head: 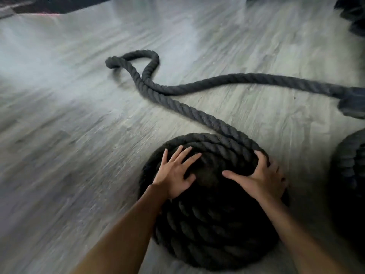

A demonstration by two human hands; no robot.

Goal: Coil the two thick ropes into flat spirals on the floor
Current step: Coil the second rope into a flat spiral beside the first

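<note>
Coil [213, 224] sits flat on the floor [69, 135], low centre of the head view. Its near rim is close to the bottom edge.

Open floor runs left and ahead of the coil, wide and bare grey plank. The right side is tight: a second coil [347, 175] lies near, cut off by the right edge, with a strip of floor between the two.

The tail [177, 103] leaves the coil's far right rim and runs up-left. It doubles back in a loop [134, 58], then crosses right to a sleeve [353, 103] at the right edge.

A dark mat [59, 4] lies along the top left. A dark pile [353, 14] sits top right, blurred.

Left hand [175, 175]: fingers straight and spread, palm flat on the coil's top, left of centre.

Right hand [262, 178]: thumb splayed toward centre, fingers curled over the outermost turn at the right rim, just below where the tail feeds in. Their tips are hidden past the rim.
</note>
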